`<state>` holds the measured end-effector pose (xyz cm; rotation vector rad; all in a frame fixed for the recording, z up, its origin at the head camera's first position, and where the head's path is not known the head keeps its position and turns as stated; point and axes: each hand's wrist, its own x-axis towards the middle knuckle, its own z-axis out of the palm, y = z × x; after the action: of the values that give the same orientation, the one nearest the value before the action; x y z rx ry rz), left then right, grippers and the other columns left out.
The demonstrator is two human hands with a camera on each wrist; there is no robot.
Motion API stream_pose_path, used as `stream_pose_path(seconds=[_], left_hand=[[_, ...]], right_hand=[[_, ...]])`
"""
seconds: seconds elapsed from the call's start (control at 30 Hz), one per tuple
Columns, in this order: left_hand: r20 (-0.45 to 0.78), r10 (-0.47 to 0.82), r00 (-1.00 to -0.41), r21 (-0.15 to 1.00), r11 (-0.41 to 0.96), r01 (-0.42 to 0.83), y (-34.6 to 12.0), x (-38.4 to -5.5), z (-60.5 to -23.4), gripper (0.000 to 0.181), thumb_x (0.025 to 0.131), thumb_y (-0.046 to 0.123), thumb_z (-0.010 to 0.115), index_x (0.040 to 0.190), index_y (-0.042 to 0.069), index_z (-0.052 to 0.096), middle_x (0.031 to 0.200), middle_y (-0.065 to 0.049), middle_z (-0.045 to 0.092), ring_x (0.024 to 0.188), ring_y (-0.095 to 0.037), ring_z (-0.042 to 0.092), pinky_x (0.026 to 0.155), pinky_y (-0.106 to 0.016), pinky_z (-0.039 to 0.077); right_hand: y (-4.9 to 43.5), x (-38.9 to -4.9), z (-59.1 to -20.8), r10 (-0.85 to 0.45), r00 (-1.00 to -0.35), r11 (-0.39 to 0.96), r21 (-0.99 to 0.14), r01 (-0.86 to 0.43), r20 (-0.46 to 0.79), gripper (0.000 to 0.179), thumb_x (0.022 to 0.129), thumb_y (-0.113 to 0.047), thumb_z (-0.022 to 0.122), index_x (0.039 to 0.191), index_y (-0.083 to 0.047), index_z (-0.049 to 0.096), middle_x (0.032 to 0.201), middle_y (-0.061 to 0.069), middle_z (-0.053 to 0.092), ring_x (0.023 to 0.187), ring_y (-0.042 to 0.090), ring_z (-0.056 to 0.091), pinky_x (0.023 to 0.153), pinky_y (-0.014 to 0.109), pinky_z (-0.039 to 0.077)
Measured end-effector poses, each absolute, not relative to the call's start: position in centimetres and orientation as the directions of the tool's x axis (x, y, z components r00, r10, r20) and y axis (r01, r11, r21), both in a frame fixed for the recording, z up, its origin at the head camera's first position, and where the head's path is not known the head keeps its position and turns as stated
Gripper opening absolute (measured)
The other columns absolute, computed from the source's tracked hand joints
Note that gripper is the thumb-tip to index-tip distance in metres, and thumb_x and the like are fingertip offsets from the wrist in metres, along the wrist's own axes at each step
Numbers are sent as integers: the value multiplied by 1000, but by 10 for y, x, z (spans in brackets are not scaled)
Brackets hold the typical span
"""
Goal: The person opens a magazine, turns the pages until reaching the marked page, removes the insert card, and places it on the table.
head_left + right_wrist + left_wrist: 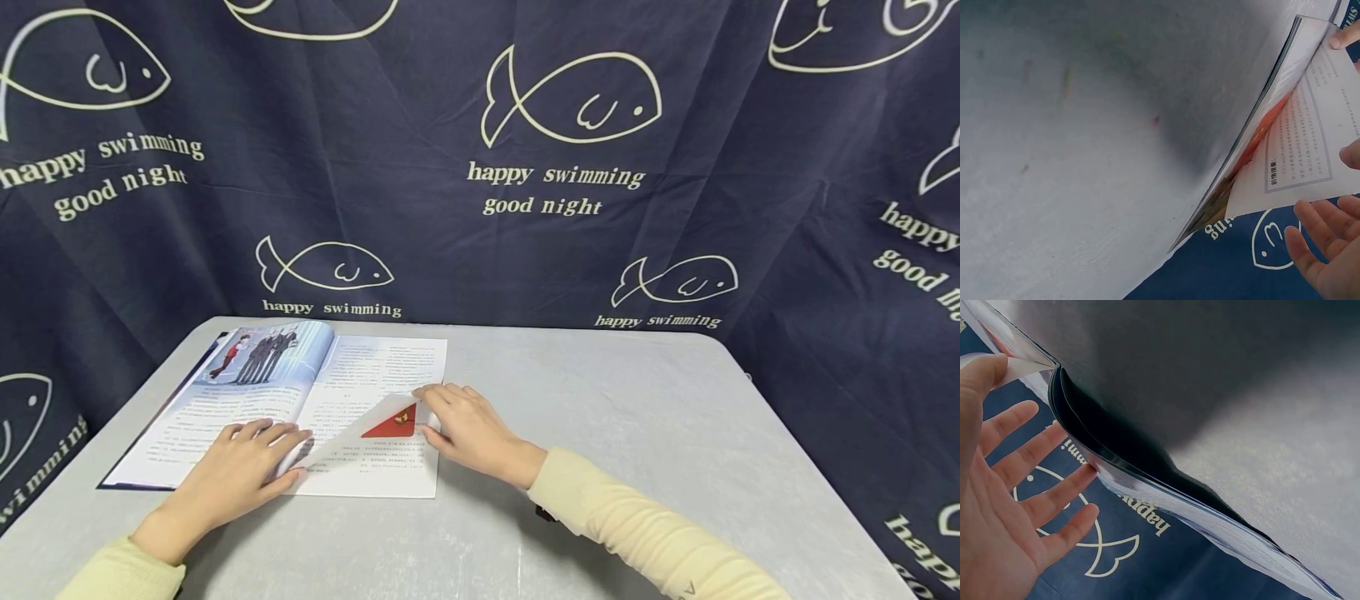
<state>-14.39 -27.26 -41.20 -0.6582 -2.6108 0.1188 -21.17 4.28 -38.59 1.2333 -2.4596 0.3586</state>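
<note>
An open magazine [375, 367] lies on the grey table, its left page carrying a picture of several figures in dark suits. My right hand [468, 429] pinches a raised page [1297, 137] at its outer edge, with the thumb on the printed side and fingers at the edge. Beside that page a red printed patch [393, 422] with a gold mark shows. Across the lower part of the magazine, near the spine, my left hand [240, 462] rests with fingers spread. In the left wrist view its thumb [988, 372] lies against a page, and the pages bulge at the spine.
The grey table [600, 417] extends to the right of the magazine, with a rounded far corner. Behind and at both sides hangs a dark blue curtain [435, 167] with white fish drawings and lettering. The magazine's left edge lies near the table's left side.
</note>
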Motion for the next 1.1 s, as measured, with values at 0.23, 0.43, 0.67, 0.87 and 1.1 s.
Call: stream_pose_path(seconds=[0.23,0.43,0.67,0.87,1.1], left_hand=[[405,460,-790,-181,887,424,-274,-144,-412,45,74,43,65,113,20,62,106,-1,64,96,-30,59,73,-52,43],[421,452,-787,-174,891,419,-275,-144,-410,49,74,41,66,117,17,60,109,-4,64,95,-32,60,72,-53,44],[430,436,-791,-169,899,404,-276,-143,-408,55,73,42,67,118,12,59,113,-7,62,94,-32,61,72,-54,44],[446,406,-798,-149,913,381,-278,-144,-409,58,72,42,68,118,7,57,114,-11,60,93,-34,60,71,-55,42],[476,359,-803,-127,932,341,-279,-144,-410,65,71,41,68,121,3,52,117,-15,57,92,-39,58,67,-54,42]], right_hand=[[44,-214,-386,-706,-556,588,-74,-805,439,42,87,-26,58,124,-10,48,123,2,56,106,16,56,86,34,48],[45,-213,-386,-704,-585,605,-91,-791,403,42,87,-27,57,125,-10,48,125,3,56,112,18,55,91,39,47],[45,-214,-389,-729,-590,609,-64,-790,347,43,87,-29,57,125,-10,49,123,3,57,110,17,54,89,37,47],[44,-215,-393,-743,-612,624,-51,-780,271,45,88,-33,56,126,-10,48,125,3,55,111,18,53,93,41,45],[42,-215,-395,-751,-626,631,-53,-774,210,46,88,-33,56,128,-12,48,132,5,51,115,19,51,96,43,42]])
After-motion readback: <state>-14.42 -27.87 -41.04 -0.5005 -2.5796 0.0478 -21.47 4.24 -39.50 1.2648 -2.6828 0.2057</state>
